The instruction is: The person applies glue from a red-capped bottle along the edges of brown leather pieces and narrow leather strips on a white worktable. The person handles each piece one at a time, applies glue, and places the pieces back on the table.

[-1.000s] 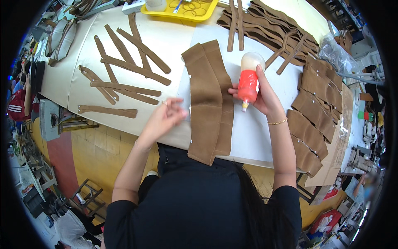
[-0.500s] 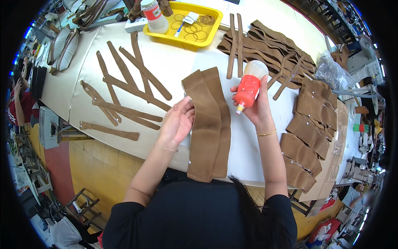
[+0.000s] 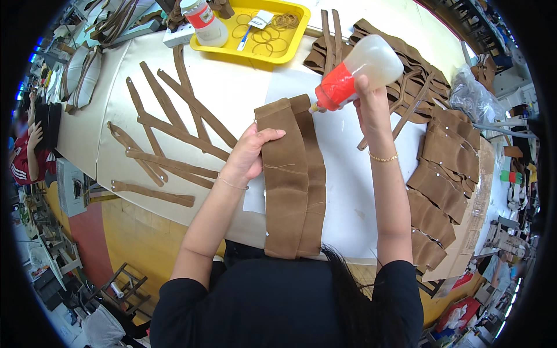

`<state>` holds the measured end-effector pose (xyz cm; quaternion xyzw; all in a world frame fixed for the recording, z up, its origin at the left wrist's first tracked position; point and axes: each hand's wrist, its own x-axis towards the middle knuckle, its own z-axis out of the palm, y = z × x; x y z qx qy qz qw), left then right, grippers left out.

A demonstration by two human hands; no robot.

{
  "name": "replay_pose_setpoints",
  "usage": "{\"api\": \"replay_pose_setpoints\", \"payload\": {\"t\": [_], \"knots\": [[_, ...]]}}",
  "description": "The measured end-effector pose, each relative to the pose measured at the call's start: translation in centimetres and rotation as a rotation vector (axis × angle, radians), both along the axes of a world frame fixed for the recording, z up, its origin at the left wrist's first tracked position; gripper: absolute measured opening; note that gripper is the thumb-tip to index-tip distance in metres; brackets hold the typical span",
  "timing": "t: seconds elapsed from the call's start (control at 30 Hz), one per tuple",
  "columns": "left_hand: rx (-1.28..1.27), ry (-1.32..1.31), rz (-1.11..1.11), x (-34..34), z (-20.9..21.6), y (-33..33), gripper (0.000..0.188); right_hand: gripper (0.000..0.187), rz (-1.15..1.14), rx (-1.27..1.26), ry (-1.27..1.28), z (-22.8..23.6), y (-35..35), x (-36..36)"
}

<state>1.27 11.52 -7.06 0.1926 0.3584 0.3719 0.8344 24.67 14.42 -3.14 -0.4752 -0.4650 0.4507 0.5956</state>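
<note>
A long brown fabric panel (image 3: 284, 180), seemingly folded or of two layers, lies upright before me on a white sheet. My left hand (image 3: 250, 152) grips its left edge, thumb on top and fingers beneath. In my right hand (image 3: 372, 107) is a translucent squeeze bottle (image 3: 377, 61) with a red band. The bottle is tipped down to the left. Its narrow nozzle (image 3: 314, 108) is at the panel's upper right edge; whether it touches I cannot tell.
Brown strips (image 3: 183, 136) lie spread out on the left. A yellow tray (image 3: 278, 56) at the back holds rubber bands and a jar (image 3: 206, 26). On the right are stacked brown panels (image 3: 444, 188) on cardboard and a clear plastic bag (image 3: 473, 98). More strips lie behind.
My right hand has raised and tilted the bottle, swinging its nozzle left to the panel's upper edge. My left thumb has come over the panel's left edge.
</note>
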Motion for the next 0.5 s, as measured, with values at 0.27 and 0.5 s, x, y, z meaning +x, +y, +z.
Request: {"api": "replay_pose_setpoints", "payload": {"t": [0.27, 0.5], "knots": [[-0.046, -0.068, 0.044, -0.3, -0.7, 0.0, 0.035, 0.066, 0.008, 0.0, -0.03, -1.6, 3.2, -2.7], [-0.018, -0.031, 0.027, -0.4, -0.2, -0.1, 0.035, 0.069, -0.027, 0.022, -0.095, -2.2, 4.3, -3.7]]}}
